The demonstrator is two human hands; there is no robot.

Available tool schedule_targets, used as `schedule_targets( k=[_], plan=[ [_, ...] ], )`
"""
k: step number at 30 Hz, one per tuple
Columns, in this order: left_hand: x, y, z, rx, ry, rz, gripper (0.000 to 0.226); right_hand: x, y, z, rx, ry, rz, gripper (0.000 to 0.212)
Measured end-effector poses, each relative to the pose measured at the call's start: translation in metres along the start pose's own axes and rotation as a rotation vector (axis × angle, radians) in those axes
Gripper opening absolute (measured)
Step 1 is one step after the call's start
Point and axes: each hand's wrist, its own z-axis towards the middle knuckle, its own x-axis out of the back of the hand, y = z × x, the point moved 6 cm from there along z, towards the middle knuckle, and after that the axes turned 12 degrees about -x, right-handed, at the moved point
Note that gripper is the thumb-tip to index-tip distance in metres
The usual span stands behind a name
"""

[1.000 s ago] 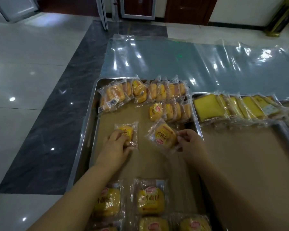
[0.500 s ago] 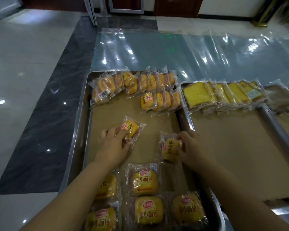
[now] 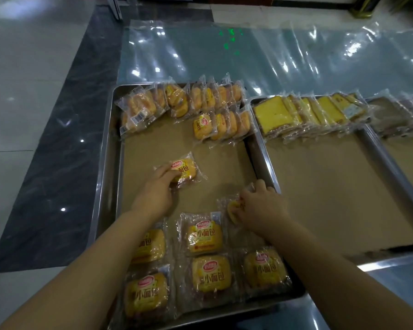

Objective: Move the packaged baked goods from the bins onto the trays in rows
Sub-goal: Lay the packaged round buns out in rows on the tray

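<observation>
Curling round the near edge of one bun packet (image 3: 185, 171), the fingers (image 3: 163, 171) of the left hand (image 3: 157, 194) pinched it against the brown paper (image 3: 153, 148) at mid-tray. The fingers (image 3: 244, 198) of the right hand (image 3: 262, 208) were bent over a second packet (image 3: 233, 208), holding it down just inside the right wall of the tray (image 3: 106, 163). That packet lay at the vacant end of the second near row, beside the middle packet (image 3: 204, 234). The step in hand appeared to be seating it. It should be squared with its neighbour, label up, edges meeting without overlap, then released flat. The bun packet should then open the next row. Overlapped buns (image 3: 177, 101) lined the far end. Cake slices (image 3: 274, 113) lined the far edge of the adjoining tray (image 3: 332, 186).
</observation>
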Motion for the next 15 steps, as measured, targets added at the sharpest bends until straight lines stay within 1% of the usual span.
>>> schedule_targets(
  k=[5,9,10,12,15],
  plan=[
    [-0.003,0.002,-0.006,0.015,0.016,-0.026,0.047,-0.009,0.007,-0.020,-0.031,-0.073,-0.012,0.050],
    [-0.002,0.014,-0.006,-0.065,0.005,0.015,0.050,-0.006,0.015,-0.026,-0.079,-0.114,0.017,0.047],
    [-0.002,0.016,-0.006,-0.081,-0.005,0.030,0.051,-0.003,0.016,-0.026,-0.082,-0.093,0.046,0.045],
    [-0.004,0.021,-0.005,-0.103,-0.015,0.017,0.056,0.008,0.016,-0.024,-0.068,-0.001,0.122,0.041],
    [-0.009,0.028,-0.001,-0.100,-0.020,-0.067,0.058,0.023,0.005,-0.021,0.026,0.133,0.196,0.038]
  ],
)
